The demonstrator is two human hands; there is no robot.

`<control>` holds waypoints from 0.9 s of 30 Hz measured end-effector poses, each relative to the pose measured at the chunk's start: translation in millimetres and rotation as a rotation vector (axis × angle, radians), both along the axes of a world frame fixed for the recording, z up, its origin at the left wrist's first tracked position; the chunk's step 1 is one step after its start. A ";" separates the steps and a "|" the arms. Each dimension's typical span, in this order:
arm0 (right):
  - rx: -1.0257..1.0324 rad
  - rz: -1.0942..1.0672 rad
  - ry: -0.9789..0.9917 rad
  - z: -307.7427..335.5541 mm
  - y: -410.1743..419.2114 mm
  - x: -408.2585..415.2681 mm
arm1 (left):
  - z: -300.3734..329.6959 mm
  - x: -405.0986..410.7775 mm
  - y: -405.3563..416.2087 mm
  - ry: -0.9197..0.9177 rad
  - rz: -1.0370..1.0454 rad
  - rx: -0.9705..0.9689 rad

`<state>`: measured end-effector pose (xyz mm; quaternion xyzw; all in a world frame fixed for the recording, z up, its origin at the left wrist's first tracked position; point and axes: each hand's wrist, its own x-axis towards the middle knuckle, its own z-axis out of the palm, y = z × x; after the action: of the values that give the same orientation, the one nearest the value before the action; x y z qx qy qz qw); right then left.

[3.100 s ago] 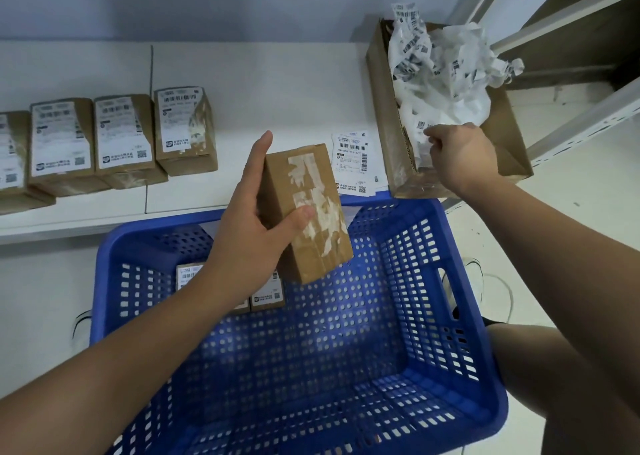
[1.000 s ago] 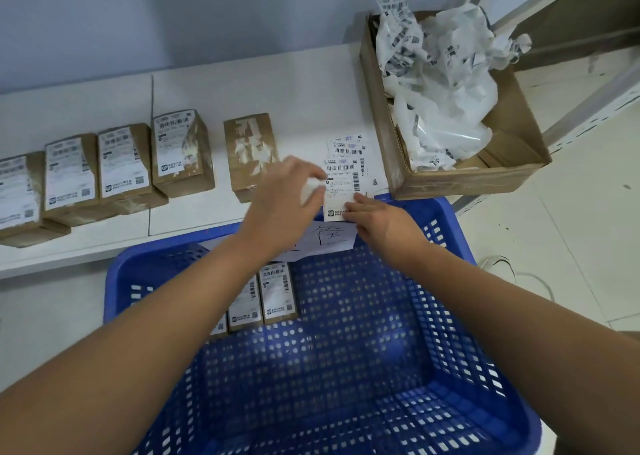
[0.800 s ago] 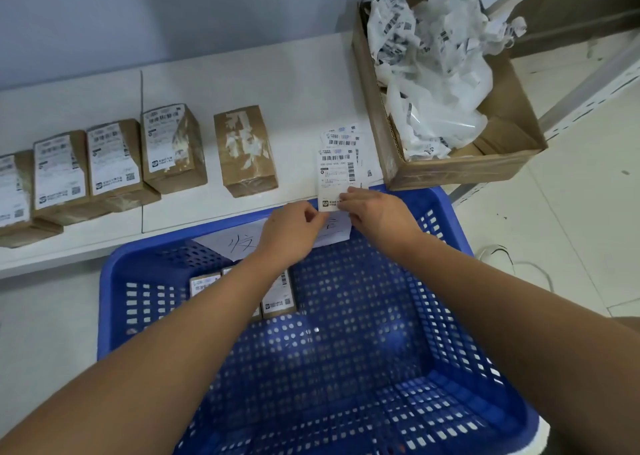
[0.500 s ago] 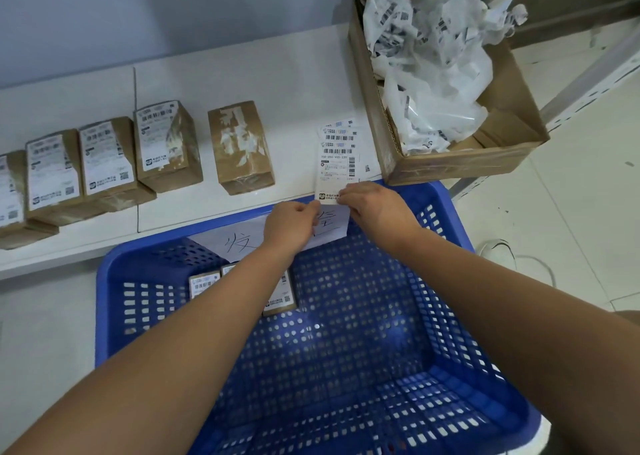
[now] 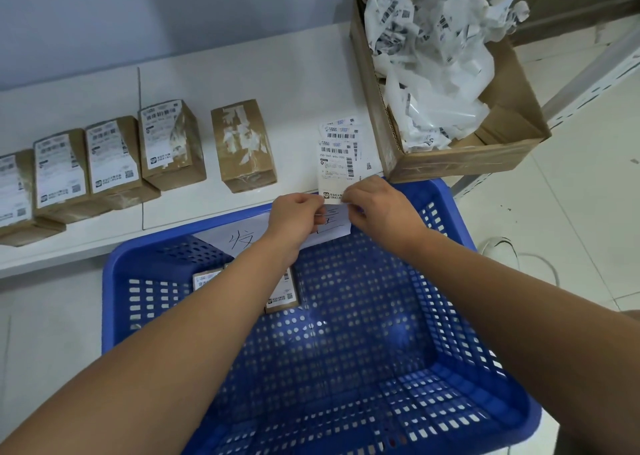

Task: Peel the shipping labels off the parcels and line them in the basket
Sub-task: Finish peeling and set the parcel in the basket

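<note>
nearest us sits the blue basket (image 5: 467, 368), and at its far left two parcels (image 5: 282, 297) that bear labels lie partly hidden under our left forearm. a white paper sheet (image 5: 242, 239) with handwritten marks lies over the basket's far rim. just above that rim our left hand (image 5: 294, 217) and right hand (image 5: 379, 206) meet, both pinching the lower edge of one shipping label (image 5: 334, 168), which stands up from our fingers. behind it more loose labels (image 5: 341, 130) lie on the white tabletop (image 5: 259, 73). to the left a stripped parcel (image 5: 244, 146) stands apart from a row of labelled parcels (image 5: 110, 158). at the far right a cardboard box (image 5: 512, 108) holds crumpled label scraps (image 5: 433, 45).
</note>
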<state>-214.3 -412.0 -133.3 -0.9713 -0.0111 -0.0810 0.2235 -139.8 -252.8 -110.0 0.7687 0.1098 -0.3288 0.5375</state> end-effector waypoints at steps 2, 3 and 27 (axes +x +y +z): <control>-0.034 0.013 -0.078 9.1 2.3 0.1 | 8.8 -2.9 1.4 -0.015 -0.019 -0.031; -0.052 0.021 -0.118 14.4 4.5 0.8 | 14.3 -5.1 2.8 -0.027 -0.030 -0.046; 0.044 0.150 -0.502 130.2 110.7 -77.1 | 142.0 -100.1 124.8 -0.007 0.093 -0.394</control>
<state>-291.4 -301.3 -3.1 -0.9121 -0.1366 -0.3029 0.2401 -239.9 -128.0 32.0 0.6438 0.0768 -0.3161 0.6926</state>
